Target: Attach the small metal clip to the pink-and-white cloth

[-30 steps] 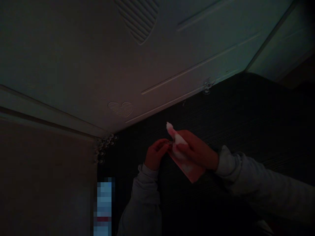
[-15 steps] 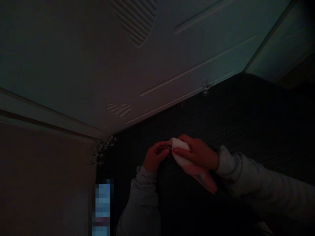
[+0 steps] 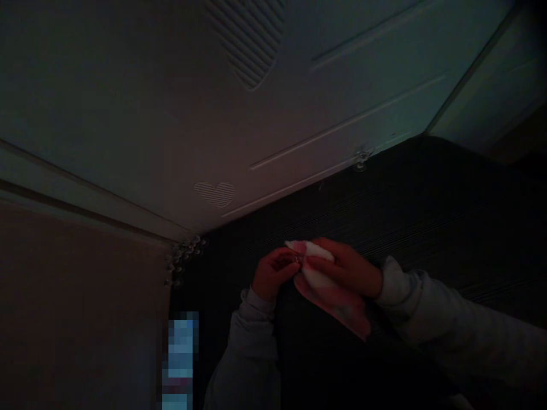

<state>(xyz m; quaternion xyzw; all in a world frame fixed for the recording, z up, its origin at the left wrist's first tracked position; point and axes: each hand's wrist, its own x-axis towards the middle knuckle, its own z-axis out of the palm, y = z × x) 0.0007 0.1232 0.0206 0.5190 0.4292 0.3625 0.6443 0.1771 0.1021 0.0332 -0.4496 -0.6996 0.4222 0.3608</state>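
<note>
A pink and white cloth hangs from my right hand, whose fingers and thumb are closed on its upper part. My left hand is at the cloth's left edge, with thumb and fingers pinched together around a small shiny clear object. That object touches the cloth, and its exact shape is too dark to make out. Both hands are close together above the dark surface.
Several small clear objects are clustered in the corner at the left. More clear pieces sit at the foot of a pale panel with heart patterns. A blurred bluish patch is at the lower left.
The view has shifted slightly. The cloth's top edge now spreads further left over my left fingertips, and its hanging part has swung a little to the left.
</note>
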